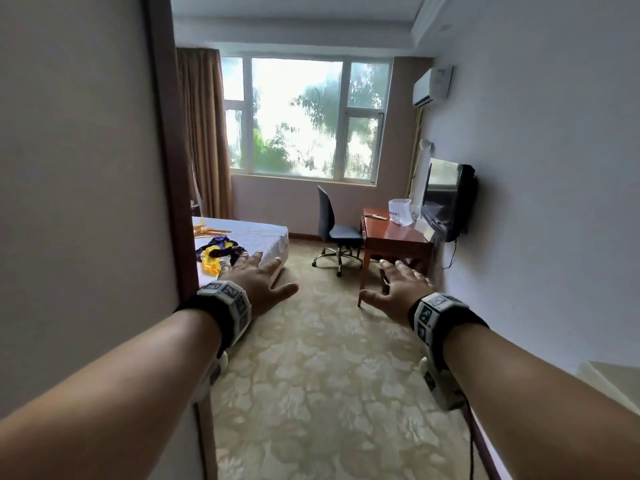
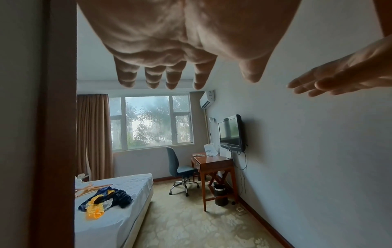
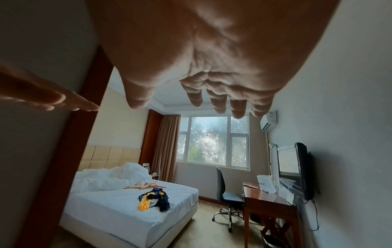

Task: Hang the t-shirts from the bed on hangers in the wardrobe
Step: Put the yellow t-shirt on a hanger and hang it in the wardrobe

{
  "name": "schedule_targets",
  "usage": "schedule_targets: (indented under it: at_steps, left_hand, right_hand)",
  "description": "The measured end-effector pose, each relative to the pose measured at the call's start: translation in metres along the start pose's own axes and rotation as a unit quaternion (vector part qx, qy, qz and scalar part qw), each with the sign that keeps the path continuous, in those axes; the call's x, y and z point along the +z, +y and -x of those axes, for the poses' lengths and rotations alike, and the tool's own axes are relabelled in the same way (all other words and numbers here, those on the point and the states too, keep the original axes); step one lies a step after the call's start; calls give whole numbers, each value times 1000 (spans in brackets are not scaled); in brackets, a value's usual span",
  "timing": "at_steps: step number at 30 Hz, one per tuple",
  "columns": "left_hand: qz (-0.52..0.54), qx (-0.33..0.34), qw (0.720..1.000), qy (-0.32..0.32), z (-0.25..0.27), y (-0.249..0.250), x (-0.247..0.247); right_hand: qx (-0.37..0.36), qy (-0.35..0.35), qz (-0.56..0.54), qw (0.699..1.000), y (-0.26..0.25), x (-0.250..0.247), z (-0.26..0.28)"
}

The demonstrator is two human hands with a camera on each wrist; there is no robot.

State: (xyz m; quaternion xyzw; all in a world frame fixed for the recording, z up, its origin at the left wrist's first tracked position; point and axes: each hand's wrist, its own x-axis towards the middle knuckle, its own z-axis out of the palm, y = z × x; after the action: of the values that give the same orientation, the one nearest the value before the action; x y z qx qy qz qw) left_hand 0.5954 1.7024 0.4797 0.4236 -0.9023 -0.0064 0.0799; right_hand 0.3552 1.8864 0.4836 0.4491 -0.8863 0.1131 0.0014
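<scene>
A heap of dark blue and yellow t-shirts (image 1: 216, 253) (image 2: 104, 201) (image 3: 153, 200) lies on the white bed (image 1: 258, 235) (image 2: 127, 216) (image 3: 118, 211) ahead on the left. Wooden hangers (image 1: 207, 232) (image 2: 91, 188) (image 3: 146, 186) lie just beyond the heap. My left hand (image 1: 258, 277) (image 2: 167, 73) and right hand (image 1: 401, 284) (image 3: 212, 99) are both stretched forward in the air, fingers straight and spread, holding nothing. Both hands are well short of the bed. No wardrobe shows in any view.
A wall corner with dark wood trim (image 1: 166, 168) stands close on my left and hides part of the bed. A wooden desk (image 1: 394, 237), a grey swivel chair (image 1: 334, 230) and a wall television (image 1: 446, 199) line the right side. Patterned carpet (image 1: 329, 375) runs ahead.
</scene>
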Motion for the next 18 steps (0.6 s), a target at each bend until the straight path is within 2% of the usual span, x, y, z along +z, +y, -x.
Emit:
schedule_targets:
  at_steps: [4, 7, 10, 13, 18]
  left_hand:
    - [21, -8, 1000, -20, -85, -17, 33]
    - [27, -2, 999, -28, -156, -21, 33]
    - [28, 20, 999, 1, -227, -23, 23]
    - [30, 35, 999, -7, -280, -25, 27]
    - [8, 23, 999, -31, -361, -34, 47]
  right_hand:
    - [1, 9, 30, 1000, -5, 11, -86]
    - [12, 9, 48, 999, -9, 6, -156]
    - [14, 24, 35, 999, -11, 2, -220]
    - [17, 7, 29, 999, -10, 16, -272]
    - [7, -4, 22, 1000, -7, 46, -363]
